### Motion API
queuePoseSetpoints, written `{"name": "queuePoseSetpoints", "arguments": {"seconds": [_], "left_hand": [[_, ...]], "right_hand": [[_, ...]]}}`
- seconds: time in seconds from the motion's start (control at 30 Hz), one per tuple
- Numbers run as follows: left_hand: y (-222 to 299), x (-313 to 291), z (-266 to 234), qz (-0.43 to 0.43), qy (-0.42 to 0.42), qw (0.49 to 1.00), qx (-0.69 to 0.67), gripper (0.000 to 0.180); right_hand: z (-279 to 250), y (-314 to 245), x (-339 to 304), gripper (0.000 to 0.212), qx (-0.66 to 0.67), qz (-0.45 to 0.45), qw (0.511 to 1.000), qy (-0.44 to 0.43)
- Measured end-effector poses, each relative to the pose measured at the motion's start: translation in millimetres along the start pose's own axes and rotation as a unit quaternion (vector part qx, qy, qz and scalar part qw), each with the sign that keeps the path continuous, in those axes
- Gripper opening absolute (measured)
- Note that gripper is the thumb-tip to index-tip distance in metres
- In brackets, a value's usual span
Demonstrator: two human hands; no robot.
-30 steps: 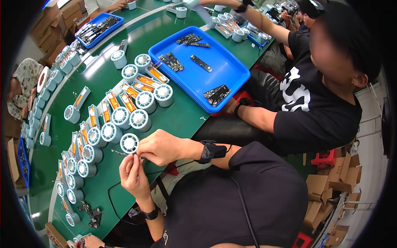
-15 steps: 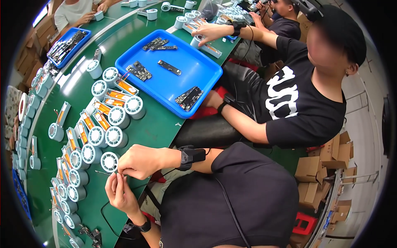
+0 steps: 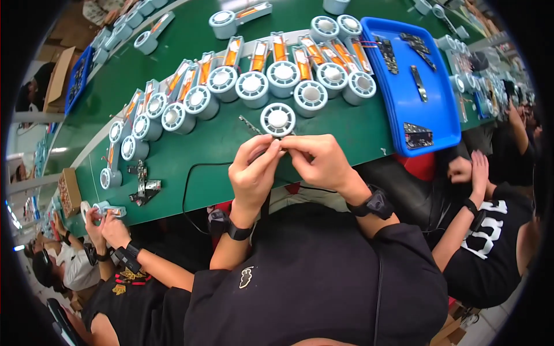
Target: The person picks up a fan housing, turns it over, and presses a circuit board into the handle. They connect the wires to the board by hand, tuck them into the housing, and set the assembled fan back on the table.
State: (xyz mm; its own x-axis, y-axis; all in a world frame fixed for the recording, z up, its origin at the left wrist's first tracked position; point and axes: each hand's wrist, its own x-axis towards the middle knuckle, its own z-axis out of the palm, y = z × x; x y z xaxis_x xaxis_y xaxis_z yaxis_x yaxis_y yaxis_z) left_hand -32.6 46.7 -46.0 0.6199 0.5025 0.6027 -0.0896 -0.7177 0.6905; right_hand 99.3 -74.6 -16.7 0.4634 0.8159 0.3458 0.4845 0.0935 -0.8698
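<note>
My left hand point(image 3: 253, 170) and my right hand point(image 3: 324, 164) meet fingertip to fingertip above the near part of the green table, both pinching. From behind the left fingers sticks out the end of a thin, narrow strip point(image 3: 249, 123) that looks like a circuit board. Between the two sets of fingertips is something small and dark, mostly hidden. Just beyond them is a round light-blue fan housing point(image 3: 278, 119) with a slotted rim and a pale centre. Whether the fingers touch this housing, I cannot tell.
Light-blue fan units point(image 3: 251, 86) with orange inserts stand in a curved row beyond my hands. A blue tray point(image 3: 404, 115) with circuit boards lies to the right. Loose dark boards point(image 3: 143, 185) and a black cable point(image 3: 186, 193) lie to the left. Co-workers sit on both sides.
The view has swung to the right, so the tray now appears at right and a left-hand co-worker shows. My hands remain together, pinching. The right-hand co-worker's arm has drawn back from the fan units.
</note>
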Motion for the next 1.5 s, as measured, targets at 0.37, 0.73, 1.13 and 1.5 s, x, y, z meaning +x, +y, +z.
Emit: {"name": "queuePoseSetpoints", "arguments": {"seconds": [0.37,0.73,1.13,1.5], "left_hand": [[3,13,-1,-0.009,-0.036,0.998,-0.047,0.027],[8,8,-1,-0.02,-0.031,0.999,-0.032,0.026],[22,30,-26,0.031,-0.157,0.978,0.134,0.039],[43,52,-21,-0.424,-0.267,0.806,-0.316,0.035]], "right_hand": [[-1,1,3,0.031,0.006,0.028,1.0,-0.006],[-5,0,1,0.035,-0.016,-0.025,0.999,-0.016],[-40,0,2,0.024,0.01,0.038,0.999,-0.008],[-45,-7,2,0.021,0.137,0.223,0.943,-0.207]]}}
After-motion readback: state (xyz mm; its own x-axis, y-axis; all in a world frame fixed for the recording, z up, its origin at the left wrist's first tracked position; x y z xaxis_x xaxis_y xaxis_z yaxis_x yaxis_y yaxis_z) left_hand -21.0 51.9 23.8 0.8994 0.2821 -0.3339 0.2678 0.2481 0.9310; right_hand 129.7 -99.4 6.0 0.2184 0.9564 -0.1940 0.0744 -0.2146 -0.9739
